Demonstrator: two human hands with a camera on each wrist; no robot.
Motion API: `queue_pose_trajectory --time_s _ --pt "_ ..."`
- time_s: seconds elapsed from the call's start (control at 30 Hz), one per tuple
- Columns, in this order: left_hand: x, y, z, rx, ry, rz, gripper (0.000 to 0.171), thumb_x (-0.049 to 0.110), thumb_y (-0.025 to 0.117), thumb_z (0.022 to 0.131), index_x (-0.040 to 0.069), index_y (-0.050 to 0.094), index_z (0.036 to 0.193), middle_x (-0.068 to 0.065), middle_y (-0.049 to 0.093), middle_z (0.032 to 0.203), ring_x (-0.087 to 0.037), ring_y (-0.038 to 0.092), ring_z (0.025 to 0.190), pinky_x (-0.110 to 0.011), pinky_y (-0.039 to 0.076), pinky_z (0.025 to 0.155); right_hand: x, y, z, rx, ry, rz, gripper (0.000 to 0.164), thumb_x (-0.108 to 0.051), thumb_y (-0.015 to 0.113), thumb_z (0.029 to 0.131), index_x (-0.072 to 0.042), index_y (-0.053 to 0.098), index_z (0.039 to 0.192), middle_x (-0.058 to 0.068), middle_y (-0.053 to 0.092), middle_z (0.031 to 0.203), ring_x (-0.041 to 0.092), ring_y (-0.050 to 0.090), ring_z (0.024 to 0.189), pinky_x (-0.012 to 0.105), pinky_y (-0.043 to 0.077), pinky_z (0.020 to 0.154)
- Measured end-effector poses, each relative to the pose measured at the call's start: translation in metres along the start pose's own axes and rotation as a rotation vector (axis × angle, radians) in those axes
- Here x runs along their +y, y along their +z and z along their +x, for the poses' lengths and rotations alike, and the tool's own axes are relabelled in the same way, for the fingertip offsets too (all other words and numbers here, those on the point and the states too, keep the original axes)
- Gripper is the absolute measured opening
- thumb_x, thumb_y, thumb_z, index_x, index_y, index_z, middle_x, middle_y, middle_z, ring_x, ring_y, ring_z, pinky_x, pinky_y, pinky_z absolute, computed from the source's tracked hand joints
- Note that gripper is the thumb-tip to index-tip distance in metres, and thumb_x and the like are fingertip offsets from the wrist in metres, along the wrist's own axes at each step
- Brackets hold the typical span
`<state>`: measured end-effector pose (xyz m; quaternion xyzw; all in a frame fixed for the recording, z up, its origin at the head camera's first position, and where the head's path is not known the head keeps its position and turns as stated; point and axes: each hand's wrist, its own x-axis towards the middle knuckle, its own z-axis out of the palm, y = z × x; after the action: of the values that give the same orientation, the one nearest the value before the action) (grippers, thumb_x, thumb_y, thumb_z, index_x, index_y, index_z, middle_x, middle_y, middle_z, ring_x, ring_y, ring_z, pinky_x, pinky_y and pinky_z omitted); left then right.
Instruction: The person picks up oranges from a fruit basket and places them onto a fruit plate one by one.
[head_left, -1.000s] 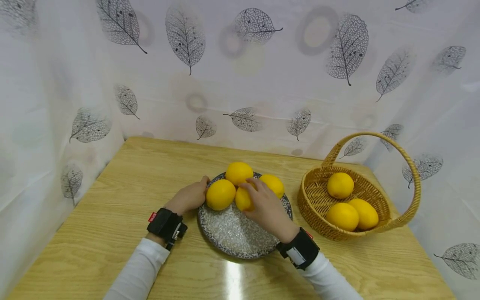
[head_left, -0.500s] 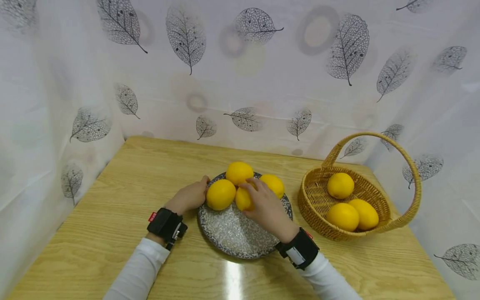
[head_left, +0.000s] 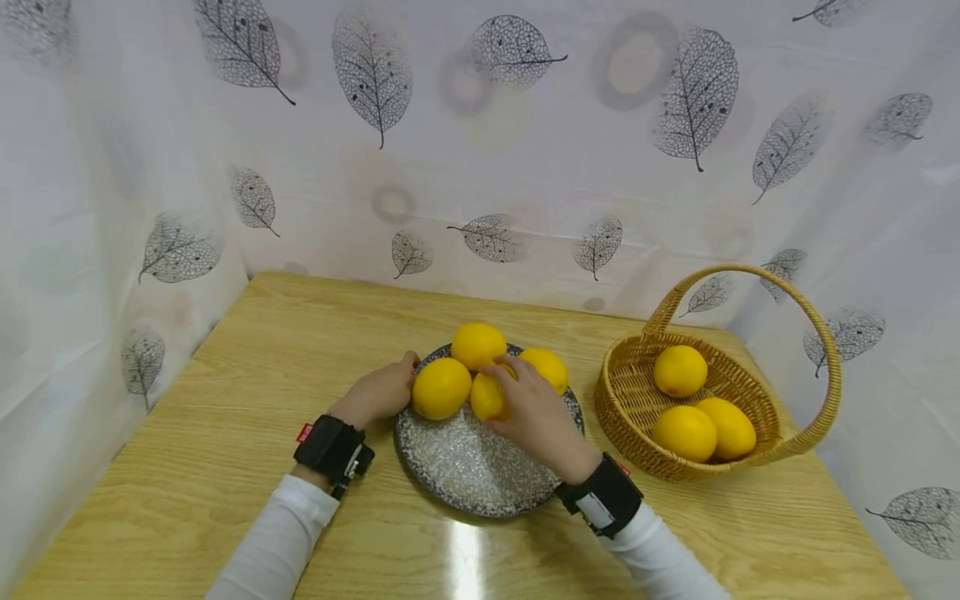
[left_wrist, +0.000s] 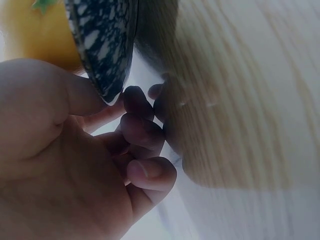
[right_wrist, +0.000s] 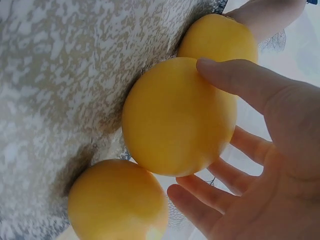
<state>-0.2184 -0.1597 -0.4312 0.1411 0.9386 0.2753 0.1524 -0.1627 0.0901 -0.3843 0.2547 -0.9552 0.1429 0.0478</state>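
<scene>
A speckled grey plate (head_left: pixel 480 475) with a dark rim bears several yellow lemons. My left hand (head_left: pixel 378 393) holds the plate's left edge; in the left wrist view the rim (left_wrist: pixel 106 47) sits between the thumb and the curled fingers (left_wrist: pixel 145 132). On the plate, my right hand (head_left: pixel 538 425) grips the middle lemon (right_wrist: pixel 175 120) with the thumb on one side and fingers round the other. A left lemon (head_left: pixel 441 389), a back lemon (head_left: pixel 478 346) and a right lemon (head_left: pixel 547 371) lie around it. The hand partly hides the gripped lemon in the head view.
To the right of the plate stands a wicker basket (head_left: pixel 618 417) with a tall arched handle (head_left: pixel 817 333). Three lemons (head_left: pixel 684 433) lie inside it. A leaf-patterned curtain (head_left: pixel 487 150) hangs along the back and sides of the wooden table (head_left: pixel 300 350).
Almost nothing differs. Both hands keep their hold on the plate and the lemon; the right wrist has shifted very slightly.
</scene>
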Motion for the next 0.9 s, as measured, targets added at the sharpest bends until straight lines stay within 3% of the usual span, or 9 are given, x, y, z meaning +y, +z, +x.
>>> queue_pose_trajectory --time_s 0.3,0.6,0.67,0.9 --pt "0.001 0.0 -0.001 -0.001 0.003 0.006 0.035 0.012 0.037 0.108 -0.004 0.043 0.139 -0.02 0.069 0.116 -0.022 0.06 0.089 -0.041 0.053 0.086 0.002 -0.02 0.001 -0.048 -0.026 -0.026 0.066 -0.026 0.086 0.082 -0.011 0.056 0.14 0.014 0.055 0.144 0.034 0.056 0.13 0.045 0.055 0.098" --pt "0.001 -0.001 0.0 0.0 -0.01 0.024 0.037 0.015 0.036 0.109 -0.002 0.042 0.142 -0.02 0.068 0.121 -0.022 0.06 0.092 -0.042 0.053 0.088 0.032 -0.054 0.004 -0.052 0.025 -0.104 0.058 -0.028 0.078 0.091 -0.009 0.055 0.141 0.017 0.055 0.142 0.035 0.058 0.125 0.04 0.058 0.076" --pt "0.0 -0.001 0.0 0.0 -0.01 0.025 0.038 0.014 0.037 0.109 -0.003 0.041 0.142 -0.02 0.068 0.12 -0.023 0.06 0.091 -0.042 0.052 0.087 0.04 -0.06 0.005 -0.048 0.036 -0.136 0.056 -0.027 0.078 0.091 -0.008 0.056 0.139 0.018 0.056 0.14 0.036 0.06 0.122 0.042 0.058 0.078" --pt "0.003 -0.003 -0.002 -0.001 0.0 0.016 0.038 0.013 0.037 0.108 -0.004 0.041 0.142 -0.022 0.068 0.12 -0.023 0.06 0.09 -0.043 0.053 0.087 0.073 -0.093 0.003 -0.131 0.179 -0.163 0.053 -0.029 0.071 0.096 -0.005 0.055 0.139 0.024 0.055 0.141 0.037 0.064 0.106 0.043 0.055 0.077"
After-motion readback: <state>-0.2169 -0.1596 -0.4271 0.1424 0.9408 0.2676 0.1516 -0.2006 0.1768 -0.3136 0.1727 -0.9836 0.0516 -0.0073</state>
